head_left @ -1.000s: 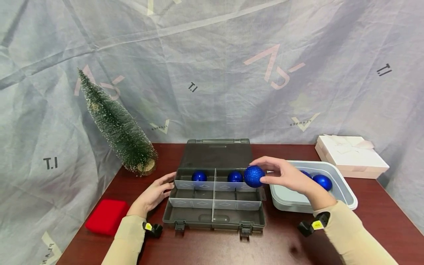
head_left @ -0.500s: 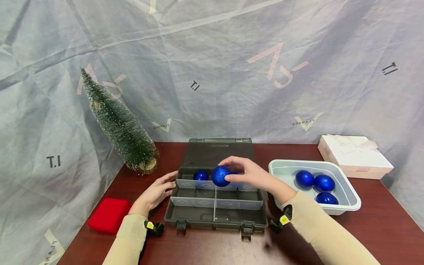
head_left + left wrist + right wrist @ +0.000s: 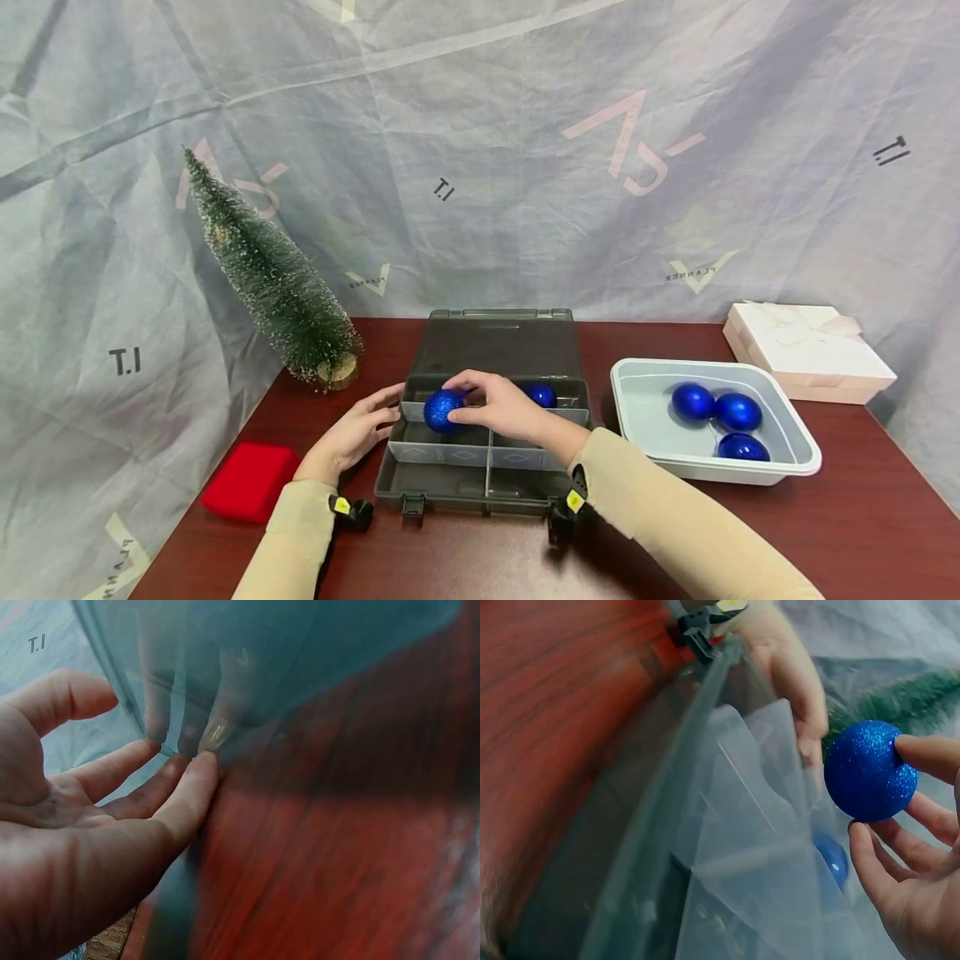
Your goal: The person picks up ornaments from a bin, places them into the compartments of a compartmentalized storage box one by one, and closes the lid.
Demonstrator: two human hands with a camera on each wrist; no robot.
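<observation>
My right hand (image 3: 498, 407) pinches a glittery blue Christmas ball (image 3: 442, 412) between thumb and fingers, above the left half of a grey see-through divider box (image 3: 442, 482). Its glitter shows clearly in the right wrist view, where the thumb and fingertips hold the ball (image 3: 870, 771) at one side. A smooth blue ball (image 3: 542, 396) sits in the box's back right compartment. My left hand (image 3: 356, 435) touches the box's left side with its fingertips, the fingers loosely bent against the wall, as the left wrist view shows. The box's lid (image 3: 498, 346) lies open toward the back.
At the right, a pale plastic tub (image 3: 637, 417) holds three blue balls (image 3: 738, 412). Behind it is a white gift box (image 3: 802, 346) with a ribbon. A small frosted Christmas tree (image 3: 273, 275) stands back left, and a red box (image 3: 251, 482) lies front left.
My right hand has carried the glittery ball leftward from beside the tub, across the box, to its left half. My left hand has stayed at the box's left side.
</observation>
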